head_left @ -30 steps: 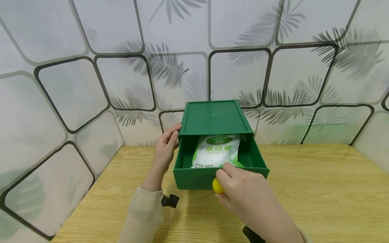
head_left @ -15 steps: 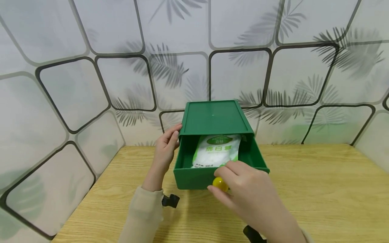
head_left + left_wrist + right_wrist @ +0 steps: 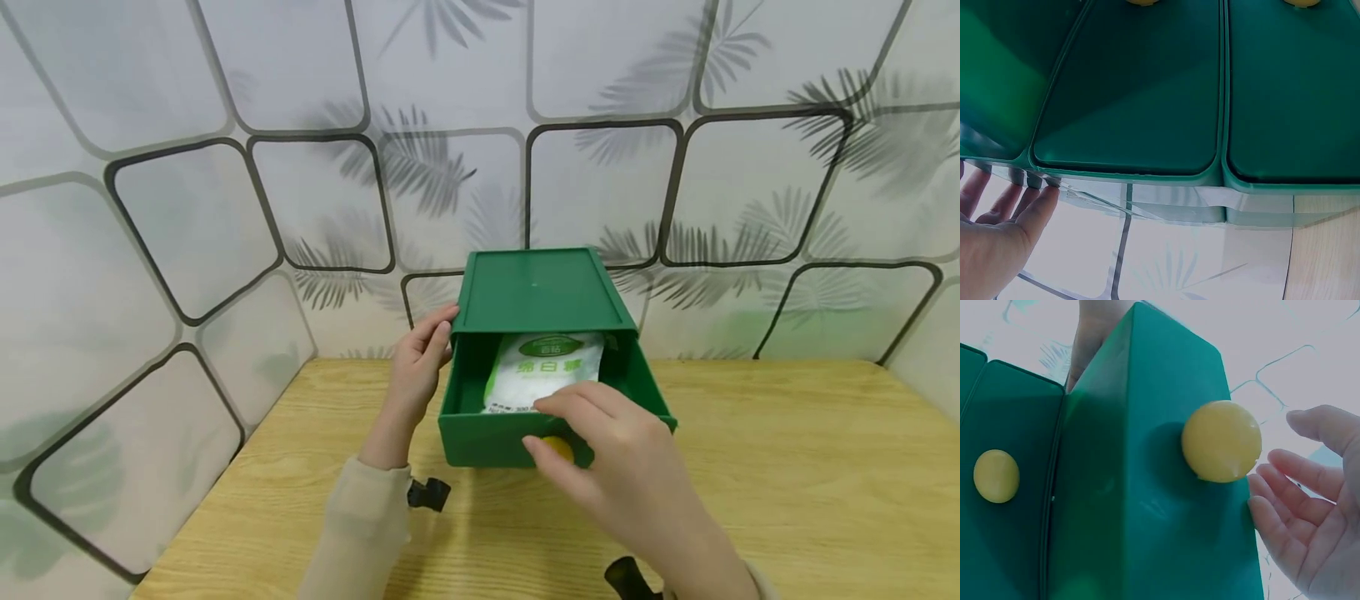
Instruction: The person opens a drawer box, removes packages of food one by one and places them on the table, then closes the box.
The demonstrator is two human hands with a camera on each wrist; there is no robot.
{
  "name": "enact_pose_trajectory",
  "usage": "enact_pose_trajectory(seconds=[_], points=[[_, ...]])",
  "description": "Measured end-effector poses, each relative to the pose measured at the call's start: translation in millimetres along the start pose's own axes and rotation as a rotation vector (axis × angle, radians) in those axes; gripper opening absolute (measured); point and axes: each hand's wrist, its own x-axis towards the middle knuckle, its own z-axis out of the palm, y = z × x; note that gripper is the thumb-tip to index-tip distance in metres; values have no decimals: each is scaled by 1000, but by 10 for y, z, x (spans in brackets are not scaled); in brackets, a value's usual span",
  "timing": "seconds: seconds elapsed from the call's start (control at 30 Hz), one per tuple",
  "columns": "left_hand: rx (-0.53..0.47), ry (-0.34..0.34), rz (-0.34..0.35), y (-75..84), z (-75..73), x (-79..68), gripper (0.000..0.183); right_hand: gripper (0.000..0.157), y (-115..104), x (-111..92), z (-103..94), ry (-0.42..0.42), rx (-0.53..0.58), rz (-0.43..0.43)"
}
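Note:
The top drawer of a green cabinet is pulled out, with a bag of white sugar lying inside. My left hand rests its fingertips on the cabinet's left side; in the left wrist view those fingers reach fairly straight to the side wall. Just off the drawer's round yellow knob is my right hand, its thumb and fingers apart and holding nothing. In the head view the right hand partly covers that knob and the drawer front.
Lower drawers of the cabinet stay closed, one with a yellow knob. Under everything is a wood-grain table. A patterned wall covering rises right behind the cabinet.
My right hand has let go of the yellow knob, its thumb and fingers spreading and drawing slightly back to the right. The left hand keeps its place; the drawer stays out.

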Motion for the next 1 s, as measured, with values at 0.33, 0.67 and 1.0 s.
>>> enact_pose_trajectory(seconds=[0.33,0.67,1.0], points=[[13,8,-3,-4,14,-2,35,28,237,-18,102,113,64,-50],[23,7,8,-9,-2,3,35,19,-20,301,-156,57,-29,4],[-2,-22,12,-8,-2,-2,36,16,61,411,-223,-107,-77,99]])
